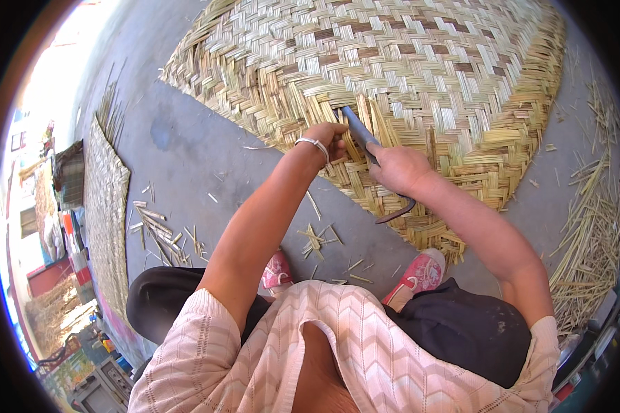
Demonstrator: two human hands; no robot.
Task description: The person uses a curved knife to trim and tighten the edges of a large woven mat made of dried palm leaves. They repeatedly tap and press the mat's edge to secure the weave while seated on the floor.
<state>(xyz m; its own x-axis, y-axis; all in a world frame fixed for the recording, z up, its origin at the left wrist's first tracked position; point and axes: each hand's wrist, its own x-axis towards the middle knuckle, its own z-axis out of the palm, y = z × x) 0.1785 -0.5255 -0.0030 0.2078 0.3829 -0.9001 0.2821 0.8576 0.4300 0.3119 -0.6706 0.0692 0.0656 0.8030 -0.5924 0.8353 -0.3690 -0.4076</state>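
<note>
A large woven straw mat (420, 76), pale with rows of brown patches, lies on the floor in front of me. My right hand (401, 168) is closed around a dark metal tool (359, 129). Its straight, flat end slants up and left onto the mat, against some raised yellowish strips (375, 117). Below the fist, its other end bends into a curved hook. At the mat's near left edge is my left hand (327, 139), a pale bracelet on its wrist. Its fingers are curled in at a straw strip beside the tool's tip; the fingertips are partly hidden.
Loose straw cuttings (162, 234) lie on the grey floor (179, 151). A larger heap of straw (592, 241) spreads along the right. Another woven mat (105, 206) stands at the left. My feet, in red patterned shoes (420, 273), are close to the mat's near corner.
</note>
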